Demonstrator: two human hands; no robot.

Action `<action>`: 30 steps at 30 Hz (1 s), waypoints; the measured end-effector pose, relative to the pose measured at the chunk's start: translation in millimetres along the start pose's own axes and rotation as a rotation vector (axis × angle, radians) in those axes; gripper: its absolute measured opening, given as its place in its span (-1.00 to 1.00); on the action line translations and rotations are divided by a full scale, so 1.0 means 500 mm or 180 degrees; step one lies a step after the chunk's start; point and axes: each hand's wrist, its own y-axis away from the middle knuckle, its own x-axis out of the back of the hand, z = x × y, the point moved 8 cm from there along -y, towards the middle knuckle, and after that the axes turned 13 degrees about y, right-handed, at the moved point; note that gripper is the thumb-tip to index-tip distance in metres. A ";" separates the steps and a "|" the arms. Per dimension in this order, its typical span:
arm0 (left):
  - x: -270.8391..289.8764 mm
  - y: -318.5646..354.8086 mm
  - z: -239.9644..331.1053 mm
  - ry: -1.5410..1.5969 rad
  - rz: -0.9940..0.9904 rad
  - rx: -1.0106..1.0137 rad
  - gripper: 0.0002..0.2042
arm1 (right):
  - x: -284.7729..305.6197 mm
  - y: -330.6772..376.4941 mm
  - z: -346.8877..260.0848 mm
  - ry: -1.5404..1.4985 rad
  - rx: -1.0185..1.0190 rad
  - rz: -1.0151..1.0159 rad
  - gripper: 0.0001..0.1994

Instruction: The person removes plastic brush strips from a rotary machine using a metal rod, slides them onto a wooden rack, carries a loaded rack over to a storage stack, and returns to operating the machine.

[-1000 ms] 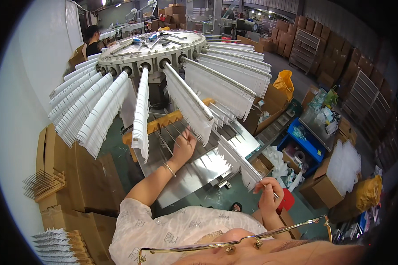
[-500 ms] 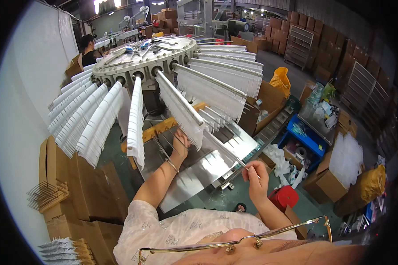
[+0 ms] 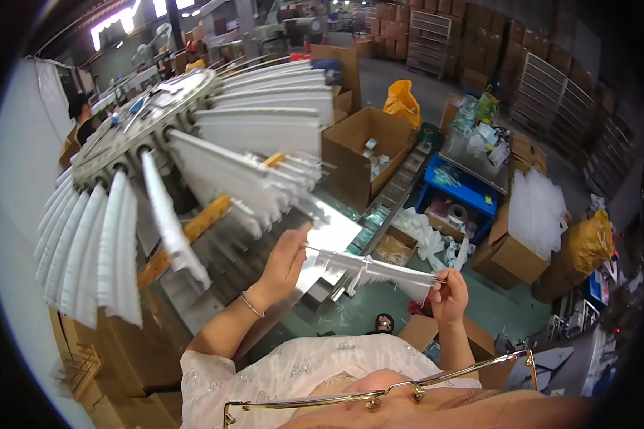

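Between left hand point(image 3: 285, 259) and right hand point(image 3: 447, 293), each pinching an end, white-fringed rod point(image 3: 371, 268) spans open floor; rotating rack arms point(image 3: 243, 175) crowd above-left, cardboard box point(image 3: 356, 151) beyond.

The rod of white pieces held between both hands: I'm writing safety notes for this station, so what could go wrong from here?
1. The rod of white pieces is pinched only at its ends, by the left hand and right hand; pieces might slide off.
2. The left hand is close to the loaded arms of the round carousel; it could get knocked.
3. Open cardboard boxes crowd the floor, a possible trip hazard.
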 end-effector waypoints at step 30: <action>-0.280 -0.425 -0.384 0.1037 0.0716 0.1018 -0.76 | 0.156 -0.835 -0.017 0.1173 0.0253 -0.1043 -0.65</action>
